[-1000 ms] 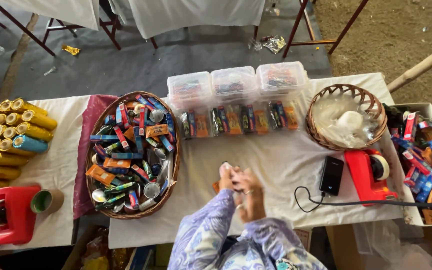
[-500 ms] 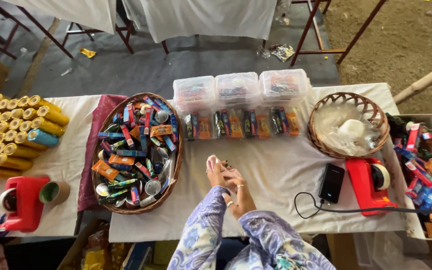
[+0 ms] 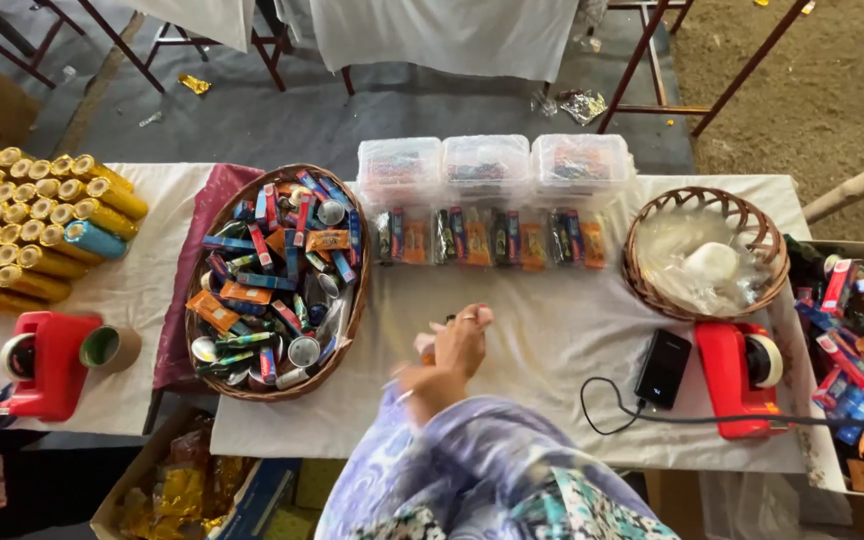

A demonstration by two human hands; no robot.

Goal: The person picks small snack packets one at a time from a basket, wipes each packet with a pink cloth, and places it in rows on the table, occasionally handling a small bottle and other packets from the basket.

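A white-clothed table [image 3: 552,340] stands on grey ground, holding baskets and boxes. Both hands [image 3: 455,345] meet above it, clasped round a small orange item [image 3: 428,352] beside the packet-filled basket [image 3: 277,282]; which hand grips is unclear.

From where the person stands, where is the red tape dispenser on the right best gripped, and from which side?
Probably over the red tape dispenser body's long sloped top, coming from above: it lies flat on the table, the roll sits at its right end, and a black cable crosses its near end.

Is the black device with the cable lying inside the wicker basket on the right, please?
No, the black device lies on the white tablecloth, just outside the wicker basket, beside the red tape dispenser.
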